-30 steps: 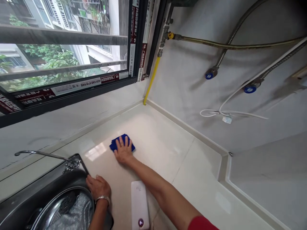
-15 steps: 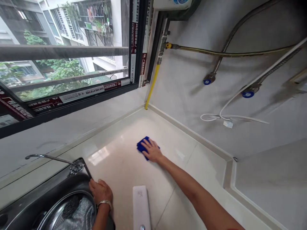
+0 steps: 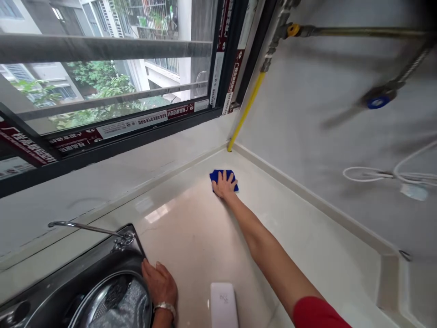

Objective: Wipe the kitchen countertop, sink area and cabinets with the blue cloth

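A flat, deep-blue folded cloth (image 3: 215, 176) lies on the glossy cream stone bench (image 3: 191, 246) at the middle of the frame, a little short of the corner where the walls meet. The person's right hand (image 3: 224, 184) rests palm down on it, its fingers spread wide; a red sleeve (image 3: 316, 313) shows at the lower right.

At the lower left of the frame, the left hand (image 3: 160, 284) lies at the right edge of a dark-grey metal sink (image 3: 138, 241), its fingers close together; whether they grip the rim, one cannot tell. A silvery bracelet (image 3: 165, 307) circles that wrist. Inside the sink stands a round, shiny metal bowl (image 3: 99, 298) with crumpled grey material (image 3: 124, 312) in it, and a thin chrome faucet (image 3: 85, 226) reaches leftward above.

A long white box with rounded corners (image 3: 223, 305) sits at the bottom of the frame, between the two arms. A slim yellow pipe (image 3: 246, 111) runs down to the bench corner, just beyond the cloth, beside a dark window frame (image 3: 146, 137) at the upper left.
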The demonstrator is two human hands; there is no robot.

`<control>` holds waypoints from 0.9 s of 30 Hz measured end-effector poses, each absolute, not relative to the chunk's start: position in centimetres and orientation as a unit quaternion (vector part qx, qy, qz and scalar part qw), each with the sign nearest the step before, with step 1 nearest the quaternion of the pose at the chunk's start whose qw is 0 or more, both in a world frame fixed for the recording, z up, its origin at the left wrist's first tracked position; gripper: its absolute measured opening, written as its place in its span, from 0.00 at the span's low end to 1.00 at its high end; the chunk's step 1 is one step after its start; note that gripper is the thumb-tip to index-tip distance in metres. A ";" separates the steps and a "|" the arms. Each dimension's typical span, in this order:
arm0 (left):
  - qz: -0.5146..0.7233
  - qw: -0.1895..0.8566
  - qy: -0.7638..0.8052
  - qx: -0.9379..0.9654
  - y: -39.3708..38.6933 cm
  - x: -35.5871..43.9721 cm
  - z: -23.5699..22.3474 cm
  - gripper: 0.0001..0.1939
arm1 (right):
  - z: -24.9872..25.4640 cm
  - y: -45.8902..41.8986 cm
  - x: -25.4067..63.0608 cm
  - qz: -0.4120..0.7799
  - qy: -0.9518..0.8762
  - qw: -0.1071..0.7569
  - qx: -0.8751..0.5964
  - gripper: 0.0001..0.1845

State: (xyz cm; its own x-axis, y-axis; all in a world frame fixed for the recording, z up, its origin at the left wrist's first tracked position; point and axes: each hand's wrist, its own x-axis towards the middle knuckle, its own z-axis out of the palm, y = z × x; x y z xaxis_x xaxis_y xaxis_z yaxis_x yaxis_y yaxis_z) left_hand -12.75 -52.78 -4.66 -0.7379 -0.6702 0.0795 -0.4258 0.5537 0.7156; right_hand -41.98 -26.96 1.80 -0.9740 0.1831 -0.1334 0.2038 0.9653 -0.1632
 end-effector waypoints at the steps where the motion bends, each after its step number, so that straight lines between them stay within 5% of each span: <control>1: -0.347 0.176 -0.865 0.316 -52.7 -12.7 -4.6 0.46 | 1.8 -29.2 -42.8 -0.095 0.991 0.056 0.075 0.40; 13: -0.338 0.173 -0.871 0.312 -52.7 -12.4 -4.3 0.42 | 2.2 -52.7 -34.7 -0.150 0.949 0.034 -0.276 0.40; 21: -0.341 0.183 -0.869 0.309 -52.9 -12.7 -4.1 0.45 | 2.1 -49.0 -29.7 -0.105 0.815 0.008 -0.570 0.30; 27: -0.333 0.164 -0.879 0.299 -53.3 -12.8 -4.1 0.46 | 2.4 -47.9 -34.1 -0.104 0.818 0.042 -0.564 0.29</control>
